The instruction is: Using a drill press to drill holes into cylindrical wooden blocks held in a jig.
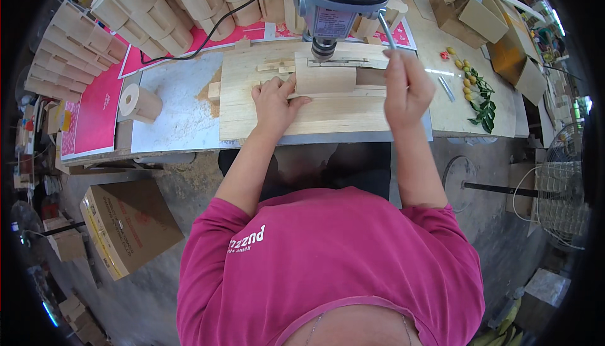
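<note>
- Pale rectangular wooden block (324, 80) lies on the light wooden jig board (302, 116), directly under the drill-press chuck (323, 48).
- Left hand (275, 103), fingers spread flat, presses the block's 9 o'clock edge.
- Right hand (406, 87), fingers closed round the thin metal feed lever (387, 31), at 3 o'clock.
- Bare desk (173, 113) lies open at 9 o'clock.

Bright even daylight, soft shadows; heavy fisheye bend, dark vignette at edges.
</note>
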Demonstrator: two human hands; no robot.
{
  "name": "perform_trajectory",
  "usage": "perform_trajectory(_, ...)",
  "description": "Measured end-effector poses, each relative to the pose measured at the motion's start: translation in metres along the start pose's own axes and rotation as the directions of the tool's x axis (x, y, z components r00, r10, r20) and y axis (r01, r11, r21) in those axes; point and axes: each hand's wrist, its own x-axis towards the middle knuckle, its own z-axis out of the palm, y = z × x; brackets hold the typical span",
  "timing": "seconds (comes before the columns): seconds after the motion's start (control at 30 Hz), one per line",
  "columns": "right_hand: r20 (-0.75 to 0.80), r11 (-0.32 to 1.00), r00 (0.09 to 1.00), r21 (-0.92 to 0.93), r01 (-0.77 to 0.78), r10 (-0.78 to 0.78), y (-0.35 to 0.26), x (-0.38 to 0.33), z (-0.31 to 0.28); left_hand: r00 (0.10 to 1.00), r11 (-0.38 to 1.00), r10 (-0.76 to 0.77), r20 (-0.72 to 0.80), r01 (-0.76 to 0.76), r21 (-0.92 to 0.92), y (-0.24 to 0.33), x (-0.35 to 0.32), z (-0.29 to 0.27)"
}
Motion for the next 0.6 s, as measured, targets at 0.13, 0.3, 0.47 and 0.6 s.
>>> perform_trajectory(0.13, -0.048, 0.985, 0.984, 0.016, 0.173, -0.172, 0.046, -0.031, 0.021, 1.0, 1.0, 0.017, -0.01, -0.017, 0.001, 0.002, 0.0, 0.003)
perform_trajectory(0.3, -0.094, 0.966, 0.965, 0.059, 0.252, -0.246, 0.054, -0.032, 0.029, 1.0, 1.0, 0.016, -0.01, -0.016, 0.012, -0.002, -0.001, 0.004)
perform_trajectory(0.47, -0.036, 0.981, 0.981, -0.028, 0.191, -0.192, 0.011, 0.008, 0.002, 1.0, 1.0, 0.01, -0.014, -0.01, 0.009, -0.006, -0.002, 0.003)
perform_trajectory(0.6, -0.077, 0.983, 0.985, -0.112, 0.146, -0.155, -0.004, 0.098, 0.0, 0.994, 0.998, 0.064, -0.091, -0.065, -0.013, -0.001, 0.003, 0.003)
